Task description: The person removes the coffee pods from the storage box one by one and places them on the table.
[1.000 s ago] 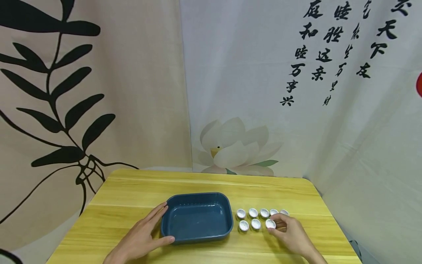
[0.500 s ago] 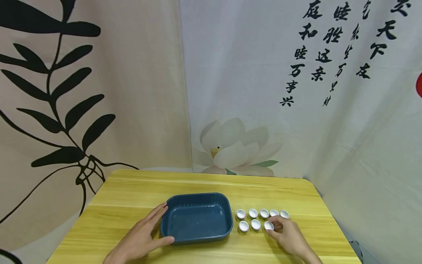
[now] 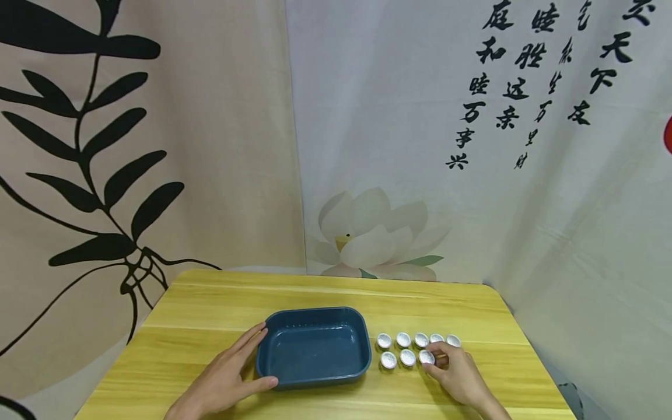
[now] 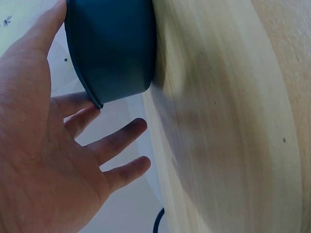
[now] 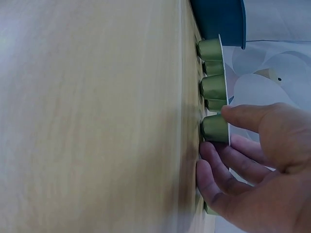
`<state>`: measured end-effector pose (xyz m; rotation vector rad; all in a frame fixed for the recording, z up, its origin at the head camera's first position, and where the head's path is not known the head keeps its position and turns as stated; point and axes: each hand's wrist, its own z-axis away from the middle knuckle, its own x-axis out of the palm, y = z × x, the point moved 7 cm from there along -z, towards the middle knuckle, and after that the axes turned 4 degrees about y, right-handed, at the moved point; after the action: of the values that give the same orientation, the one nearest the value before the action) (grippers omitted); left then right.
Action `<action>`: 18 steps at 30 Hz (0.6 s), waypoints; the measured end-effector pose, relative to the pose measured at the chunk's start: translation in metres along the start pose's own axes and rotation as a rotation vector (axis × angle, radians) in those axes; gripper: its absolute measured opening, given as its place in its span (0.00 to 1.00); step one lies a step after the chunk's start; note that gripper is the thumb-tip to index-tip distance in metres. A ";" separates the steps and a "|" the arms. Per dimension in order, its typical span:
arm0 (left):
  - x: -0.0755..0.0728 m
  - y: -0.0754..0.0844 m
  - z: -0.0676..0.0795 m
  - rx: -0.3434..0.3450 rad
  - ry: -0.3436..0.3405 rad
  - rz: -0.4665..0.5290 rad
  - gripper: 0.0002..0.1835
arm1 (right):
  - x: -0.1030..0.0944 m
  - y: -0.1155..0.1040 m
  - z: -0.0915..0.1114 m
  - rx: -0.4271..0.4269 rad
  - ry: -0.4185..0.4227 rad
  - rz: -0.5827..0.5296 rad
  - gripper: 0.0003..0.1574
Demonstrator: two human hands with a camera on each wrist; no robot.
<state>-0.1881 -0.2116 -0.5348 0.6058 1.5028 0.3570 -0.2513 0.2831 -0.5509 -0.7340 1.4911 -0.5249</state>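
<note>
My right hand [image 3: 458, 373] pinches a coffee capsule [image 3: 426, 357], green-bodied with a silver lid, at the right end of the front row. In the right wrist view the thumb lies at the lid's edge of this capsule [image 5: 215, 129] and the fingertips at its other side. Two more capsules [image 3: 388, 360] stand to its left in that row. Behind them runs a back row of several capsules [image 3: 403, 340], lids up. My left hand [image 3: 220, 376] touches the left side of a dark blue rectangular dish [image 3: 315, 384], fingers spread, thumb at its near corner.
The dish has nothing in it and stands left of the capsules on a yellow wood-grain table [image 3: 252, 291]. A cloth backdrop [image 3: 231, 175] with a plant print, a lotus and black characters hangs behind the table.
My right hand has shifted slightly left with the pinched capsule, bringing it closer to its neighbour in the front row. The left hand and the dish stay where they were.
</note>
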 end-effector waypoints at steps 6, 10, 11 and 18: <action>0.000 0.001 0.001 -0.004 -0.005 0.007 0.64 | 0.000 -0.001 0.001 0.002 0.008 0.007 0.22; -0.001 0.002 0.002 0.004 -0.007 0.004 0.62 | -0.001 0.000 0.002 0.011 0.018 0.006 0.23; -0.001 0.002 0.002 0.006 -0.007 0.005 0.62 | -0.001 0.000 0.003 0.015 0.020 0.004 0.23; -0.002 0.003 0.004 0.018 -0.007 0.001 0.61 | -0.004 -0.001 0.006 0.030 0.041 -0.013 0.20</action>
<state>-0.1843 -0.2106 -0.5317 0.6213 1.5008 0.3421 -0.2454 0.2857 -0.5479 -0.7138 1.5146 -0.5738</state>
